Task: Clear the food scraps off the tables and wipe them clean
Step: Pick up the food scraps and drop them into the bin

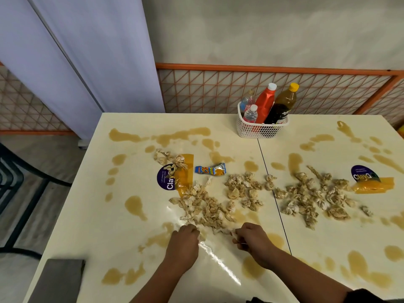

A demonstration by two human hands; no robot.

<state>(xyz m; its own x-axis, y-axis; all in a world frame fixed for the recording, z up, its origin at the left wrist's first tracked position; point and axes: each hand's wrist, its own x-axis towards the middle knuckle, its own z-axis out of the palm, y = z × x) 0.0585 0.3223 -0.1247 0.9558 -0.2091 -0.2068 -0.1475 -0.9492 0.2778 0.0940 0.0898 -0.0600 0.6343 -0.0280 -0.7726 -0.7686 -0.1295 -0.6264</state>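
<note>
Left hand (183, 239) and right hand (253, 239) grip scraps (209, 211); two tables (109, 215), four bottles (264, 106).

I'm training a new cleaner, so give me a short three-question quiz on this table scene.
1. True or false: the basket holds four bottles.
2. The wrapper lies on: A) the left table, B) the right table, C) the floor.
3. What do the left hand and right hand touch?
Key: 1 true; 2 A; 3 the scraps.
</note>
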